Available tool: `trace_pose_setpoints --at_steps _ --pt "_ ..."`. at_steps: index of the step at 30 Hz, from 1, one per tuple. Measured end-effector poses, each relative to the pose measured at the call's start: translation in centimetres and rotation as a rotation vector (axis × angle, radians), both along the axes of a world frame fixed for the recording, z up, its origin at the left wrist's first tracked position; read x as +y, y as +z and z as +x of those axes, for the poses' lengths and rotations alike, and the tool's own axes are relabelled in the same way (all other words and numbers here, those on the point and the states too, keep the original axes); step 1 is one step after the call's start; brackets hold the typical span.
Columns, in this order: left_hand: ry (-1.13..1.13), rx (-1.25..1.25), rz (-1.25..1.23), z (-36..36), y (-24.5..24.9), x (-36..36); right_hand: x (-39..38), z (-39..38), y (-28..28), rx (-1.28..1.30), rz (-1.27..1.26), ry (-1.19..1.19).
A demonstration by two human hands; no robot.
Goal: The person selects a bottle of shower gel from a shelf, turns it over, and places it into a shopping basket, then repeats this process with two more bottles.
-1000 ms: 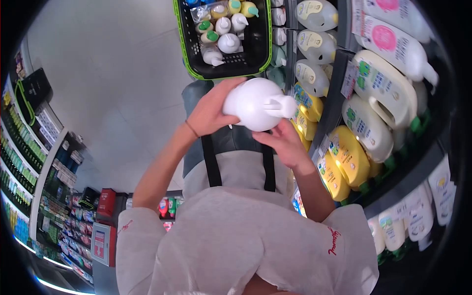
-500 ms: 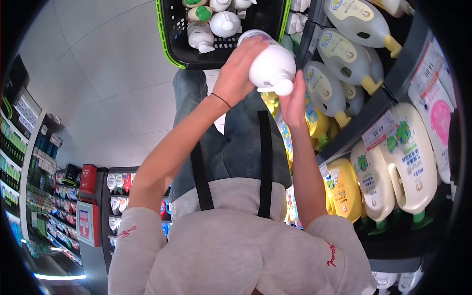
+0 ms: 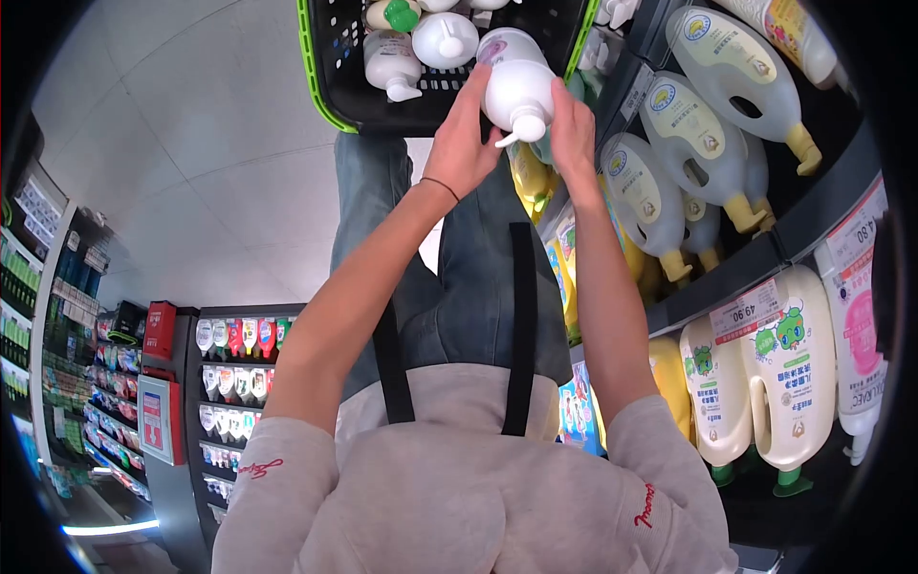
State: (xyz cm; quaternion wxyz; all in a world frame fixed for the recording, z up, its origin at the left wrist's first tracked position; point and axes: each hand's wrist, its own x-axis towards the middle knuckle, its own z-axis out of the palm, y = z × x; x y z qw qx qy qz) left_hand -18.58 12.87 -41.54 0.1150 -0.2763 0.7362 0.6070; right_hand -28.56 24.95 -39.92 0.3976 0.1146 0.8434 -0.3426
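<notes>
A white pump bottle (image 3: 517,89) is between my two hands, its pump head tilted towards me and its base over the near right part of the basket. My left hand (image 3: 462,151) grips the bottle's left side, fingers along its body. On the other side, my right hand (image 3: 572,136) presses its fingers against the bottle's shoulder. Below the hands is a black shopping basket with a bright green rim (image 3: 308,72). Inside it lie several pump bottles, among them a white one with its nozzle towards me (image 3: 391,63) and a rounder white one (image 3: 446,40).
Shelves on the right hold grey-clear jugs with yellow caps (image 3: 684,115), cream bottles with green caps (image 3: 792,368) and yellow bottles (image 3: 669,378). A price tag (image 3: 748,311) hangs on the shelf edge. Tiled floor (image 3: 225,143) lies to the left, and racks (image 3: 239,383) stand behind me.
The bottle has moved away from me and turned more upright over the basket. My left hand has slid from its top to its side; my right hand has moved forward with it.
</notes>
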Motion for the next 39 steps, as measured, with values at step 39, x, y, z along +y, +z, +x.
trace_pose_setpoints --at_steps 39 --pt "-0.02 -0.311 0.051 -3.2 -8.0 -0.1 -3.7 -6.0 -13.4 -0.46 0.195 0.146"
